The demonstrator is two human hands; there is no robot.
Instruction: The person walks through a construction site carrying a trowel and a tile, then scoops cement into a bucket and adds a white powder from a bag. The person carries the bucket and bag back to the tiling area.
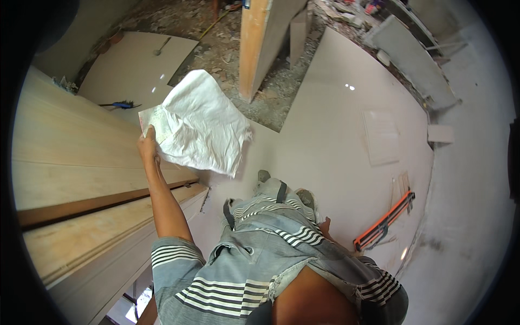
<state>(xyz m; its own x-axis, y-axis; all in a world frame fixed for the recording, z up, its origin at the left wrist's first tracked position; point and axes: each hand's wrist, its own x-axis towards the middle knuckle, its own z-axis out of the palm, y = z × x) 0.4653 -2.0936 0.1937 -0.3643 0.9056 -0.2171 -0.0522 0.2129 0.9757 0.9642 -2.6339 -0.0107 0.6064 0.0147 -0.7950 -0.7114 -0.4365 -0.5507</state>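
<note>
My left hand [147,143] is closed on the edge of a white, crumpled sheet that looks like a woven sack [208,127]. The sack hangs out in front of me, with frayed threads along its right side and a patch of faint print near my grip. Low at my right side, only a small part of my right hand [325,225] shows beside my clothes. Its fingers are mostly hidden. Nothing can be made out in it.
An orange and black tile cutter [383,222] lies on the pale floor at right, near a loose tile [381,138]. A wooden door frame [76,162] stands close on my left. Ahead are a door edge [253,49], rubble [219,54] and a blue-handled brush [122,104].
</note>
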